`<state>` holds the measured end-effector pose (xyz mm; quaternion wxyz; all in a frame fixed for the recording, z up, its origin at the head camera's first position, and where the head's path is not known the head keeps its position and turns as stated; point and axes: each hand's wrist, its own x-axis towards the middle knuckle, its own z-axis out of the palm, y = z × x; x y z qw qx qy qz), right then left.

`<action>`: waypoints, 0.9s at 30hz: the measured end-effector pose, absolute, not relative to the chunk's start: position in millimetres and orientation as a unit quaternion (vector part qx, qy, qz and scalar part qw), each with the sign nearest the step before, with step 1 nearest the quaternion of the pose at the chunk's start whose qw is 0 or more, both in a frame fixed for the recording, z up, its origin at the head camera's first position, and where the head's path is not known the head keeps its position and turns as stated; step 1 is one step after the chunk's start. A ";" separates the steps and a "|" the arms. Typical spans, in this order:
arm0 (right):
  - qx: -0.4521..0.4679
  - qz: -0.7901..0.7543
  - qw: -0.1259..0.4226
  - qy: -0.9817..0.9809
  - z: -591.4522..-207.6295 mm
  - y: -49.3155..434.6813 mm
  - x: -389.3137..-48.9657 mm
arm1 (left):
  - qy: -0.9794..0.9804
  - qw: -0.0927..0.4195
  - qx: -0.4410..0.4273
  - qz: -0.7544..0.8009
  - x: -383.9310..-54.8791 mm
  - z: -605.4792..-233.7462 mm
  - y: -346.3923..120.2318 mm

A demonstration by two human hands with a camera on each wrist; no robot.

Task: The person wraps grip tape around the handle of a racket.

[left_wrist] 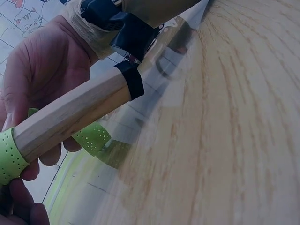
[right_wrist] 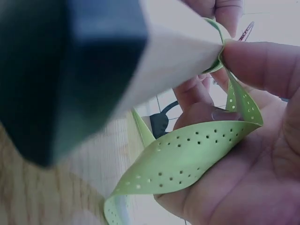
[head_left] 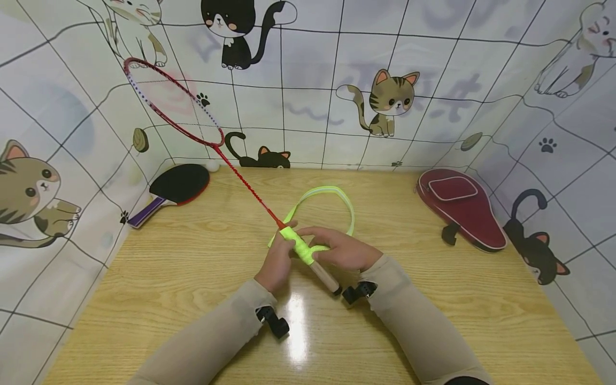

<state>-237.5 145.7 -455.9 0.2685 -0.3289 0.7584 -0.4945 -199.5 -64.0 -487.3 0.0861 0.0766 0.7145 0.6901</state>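
Nearest the person is the handle's bare, pale wooden part (head_left: 324, 276) with its black end. A small black camera (head_left: 360, 292) on the right wrist sits just beside that end. The handle runs on a slant, from the near right to the far left. Just up from the bare wood, a bright yellow-green tape with tiny holes (head_left: 299, 245) goes round it. The right hand (head_left: 346, 248) pinches the tape at the edge of the wood, so it is closer to the bare part. The left hand (head_left: 277, 262) has its fingers curled round the taped part, higher up. The tape's loose strip (head_left: 352, 208) twists over the right fingers and loops out past both hands.

Farther on, the thin red metal badminton racket (head_left: 247, 187) points up and left. Well apart are a black table tennis bat with a purple handle (head_left: 180, 184) on the left and a dark red cloth bag (head_left: 464, 214) on the right.
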 end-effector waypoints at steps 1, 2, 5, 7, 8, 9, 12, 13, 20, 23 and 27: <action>-0.328 -0.493 0.266 0.761 -456.4 145.9 -237.8 | 0.720 0.083 0.079 0.685 -199.5 -487.1 -63.9; -0.327 -0.491 0.265 0.763 -456.9 146.2 -238.1 | 0.722 0.082 0.080 0.682 -199.7 -487.2 -63.9; -0.324 -0.489 0.261 0.767 -458.1 147.0 -238.8 | 0.728 0.080 0.083 0.676 -199.7 -486.2 -63.4; -0.324 -0.488 0.260 0.768 -458.6 147.5 -239.3 | 0.732 0.075 0.086 0.672 -199.9 -485.7 -63.2; -0.326 -0.490 0.260 0.766 -458.6 147.7 -239.5 | 0.728 0.076 0.086 0.676 -199.9 -485.4 -63.1; -0.327 -0.491 0.260 0.764 -458.8 147.9 -239.6 | 0.726 0.075 0.088 0.678 -199.8 -485.0 -63.0; -0.330 -0.498 0.258 0.759 -459.7 148.6 -240.2 | 0.715 0.073 0.087 0.690 -199.7 -484.7 -62.4; -0.330 -0.500 0.256 0.759 -459.7 148.8 -240.3 | 0.709 0.071 0.087 0.696 -199.7 -485.1 -62.2; -0.317 -0.508 0.251 0.761 -459.3 150.3 -240.4 | 0.664 0.050 0.038 0.745 -194.0 -487.5 -56.6; -0.321 -0.510 0.251 0.758 -459.7 150.1 -240.9 | 0.654 0.030 0.007 0.756 -190.8 -487.7 -52.7; -0.328 -0.508 0.252 0.755 -460.4 149.4 -241.4 | 0.643 0.008 -0.037 0.765 -187.7 -485.9 -47.5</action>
